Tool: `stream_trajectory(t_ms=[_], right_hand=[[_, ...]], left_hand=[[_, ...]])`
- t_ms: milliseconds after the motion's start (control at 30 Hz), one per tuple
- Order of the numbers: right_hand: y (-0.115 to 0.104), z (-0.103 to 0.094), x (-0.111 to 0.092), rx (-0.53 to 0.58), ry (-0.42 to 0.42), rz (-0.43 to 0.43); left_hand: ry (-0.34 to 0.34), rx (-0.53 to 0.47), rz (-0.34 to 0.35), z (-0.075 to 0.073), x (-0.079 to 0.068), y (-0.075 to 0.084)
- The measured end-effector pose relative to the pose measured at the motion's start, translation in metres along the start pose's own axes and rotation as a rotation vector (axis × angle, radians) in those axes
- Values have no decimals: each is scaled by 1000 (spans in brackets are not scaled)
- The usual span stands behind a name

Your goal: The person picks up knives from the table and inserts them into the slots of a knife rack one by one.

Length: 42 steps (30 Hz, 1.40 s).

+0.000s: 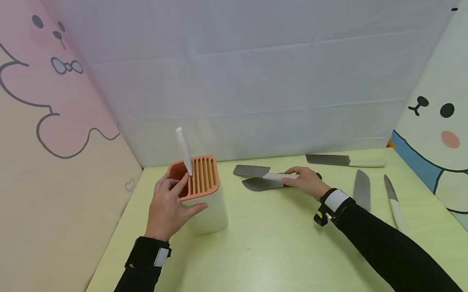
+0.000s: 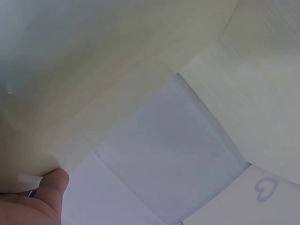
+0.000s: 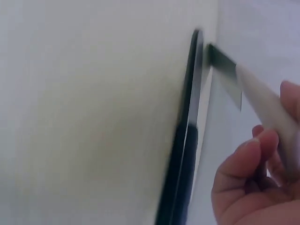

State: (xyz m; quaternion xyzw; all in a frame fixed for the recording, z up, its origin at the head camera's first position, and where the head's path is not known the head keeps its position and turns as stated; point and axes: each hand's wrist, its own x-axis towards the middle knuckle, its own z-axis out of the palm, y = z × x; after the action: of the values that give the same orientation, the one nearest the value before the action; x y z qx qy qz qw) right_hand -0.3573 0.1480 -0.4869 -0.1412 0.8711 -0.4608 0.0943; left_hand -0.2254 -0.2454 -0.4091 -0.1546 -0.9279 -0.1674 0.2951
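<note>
The knife block [image 1: 206,214] has a cream body and an orange slotted top, with a white-handled knife [image 1: 184,151] standing upright in it. My left hand [image 1: 168,210] holds the block at its near left corner, fingers over the rim and thumb along the front. In the left wrist view, a finger [image 2: 52,187] lies against the pale wall of the block. My right hand [image 1: 306,181] grips the white handle of a cleaver [image 1: 253,170], raised off the table in the right wrist view. Below it lies a black-handled knife [image 1: 260,184], its handle partly hidden by my hand.
A second white-handled cleaver [image 1: 329,159] lies at the back right. A wide blade [image 1: 362,189] is partly covered by my right forearm. Further right is a slim white-handled knife [image 1: 395,205]. Walls enclose the light green table [image 1: 264,251] at the back and both sides.
</note>
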Motion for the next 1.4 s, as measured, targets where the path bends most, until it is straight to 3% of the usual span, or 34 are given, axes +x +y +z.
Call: stream_trajectory(t_ms=[167,333,500,700,900,1167,1400], right_hand=[[-10,22,-11,292,42,146],[-21,50,-20,536,185,165],[-34,81,-25,689,364,142],[-53,99,-31,689,502,9],[-64,108,-32,667,550,-155],[-44,121,-14,867,607,-166],[-32,129,-1,838,669,-179]], left_hand=[[10,5,18,2,1,-2],[16,4,19,1,0,-2],[11,-10,4,0,1,-1],[3,-3,3,2,1,-1],[6,1,1,2,0,-1],[3,-2,-1,2,-1,-2],[-7,7,-4,0,0,-1]])
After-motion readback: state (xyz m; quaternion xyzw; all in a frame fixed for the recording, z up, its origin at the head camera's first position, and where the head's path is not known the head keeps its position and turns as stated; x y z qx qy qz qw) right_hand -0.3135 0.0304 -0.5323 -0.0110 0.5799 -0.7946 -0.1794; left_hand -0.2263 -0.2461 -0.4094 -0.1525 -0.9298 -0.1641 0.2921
